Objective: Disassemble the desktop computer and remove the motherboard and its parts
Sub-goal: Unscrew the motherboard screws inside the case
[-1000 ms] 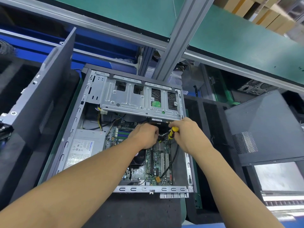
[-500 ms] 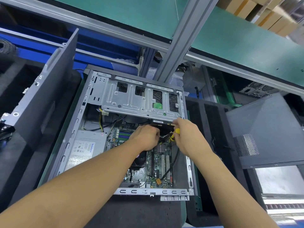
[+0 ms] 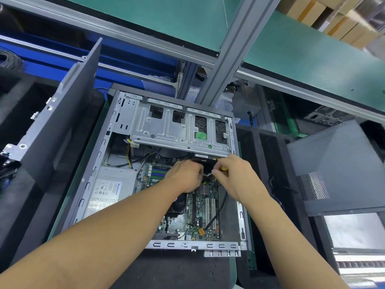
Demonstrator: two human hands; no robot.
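An open desktop case [image 3: 100,176] lies flat with its side off. The green motherboard [image 3: 206,217] shows inside, with a black CPU fan [image 3: 179,203] and white expansion slots. A silver drive cage [image 3: 175,130] spans the far end. My left hand [image 3: 185,176] is curled over the board just below the cage; what its fingers hold is hidden. My right hand [image 3: 235,176] grips a yellow-handled screwdriver [image 3: 224,169], its tip pointing left toward the left hand's fingers.
A silver power supply [image 3: 110,190] fills the case's left side. A black cable [image 3: 218,211] runs down to an orange connector. A dark side panel [image 3: 60,126] stands at the left, another grey panel [image 3: 337,170] lies at the right. A metal post [image 3: 227,51] rises behind.
Both hands stay under the drive cage. The right hand has closed further over the screwdriver, so less of its yellow handle shows.
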